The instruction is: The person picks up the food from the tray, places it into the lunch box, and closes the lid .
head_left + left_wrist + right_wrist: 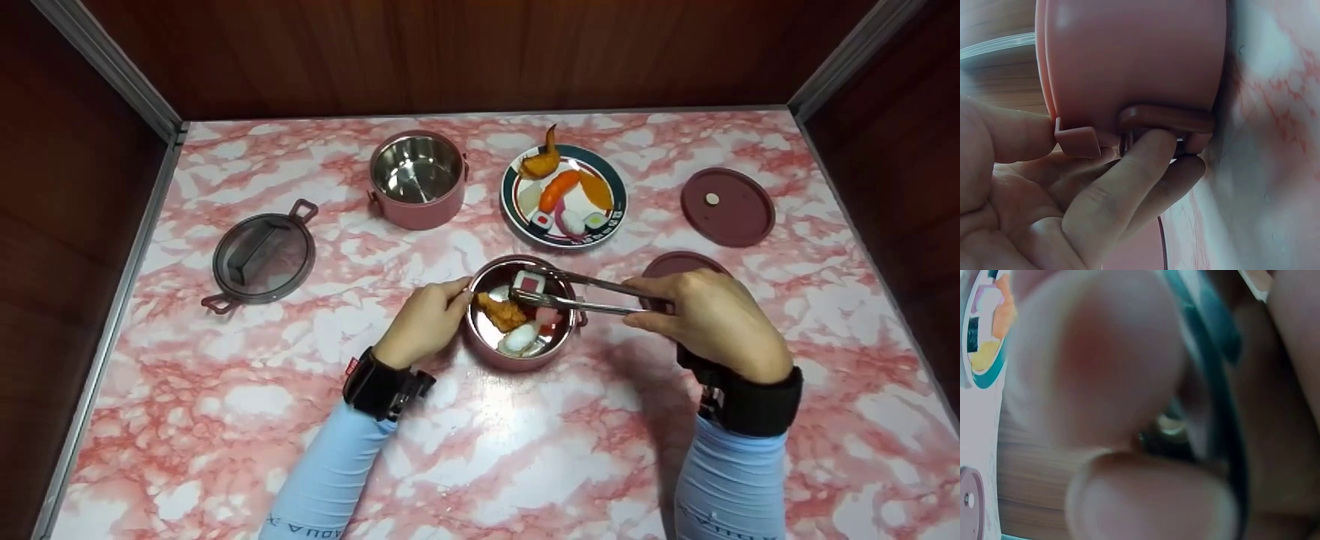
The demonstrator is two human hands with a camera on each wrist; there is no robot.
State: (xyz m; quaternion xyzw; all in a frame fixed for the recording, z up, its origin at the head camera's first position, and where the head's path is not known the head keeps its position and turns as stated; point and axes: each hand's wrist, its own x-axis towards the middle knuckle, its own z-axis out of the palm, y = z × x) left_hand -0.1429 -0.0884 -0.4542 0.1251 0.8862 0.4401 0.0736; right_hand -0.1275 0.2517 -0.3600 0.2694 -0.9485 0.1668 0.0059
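My left hand (427,319) grips the side of a pink pot (517,364); in the left wrist view its fingers curl about the pot's side handle (1165,117). Metal tongs (600,307) are held in my right hand (712,322). Their tips reach into the pot on either side of a sushi roll (529,282) with a red centre. Also in the pot lie a piece of fried chicken (501,311), a whitish egg-like piece (517,339) and a pinkish-red piece (549,319). Blurred fingers (1095,360) fill most of the right wrist view.
Behind stand a second pink pot (420,214) with a bare metal inside and a plate (510,217) of toy-like food. A glass lid (274,262) lies at the left. Two dark red round lids, one farther back (739,221) and one nearer (682,262), lie at the right.
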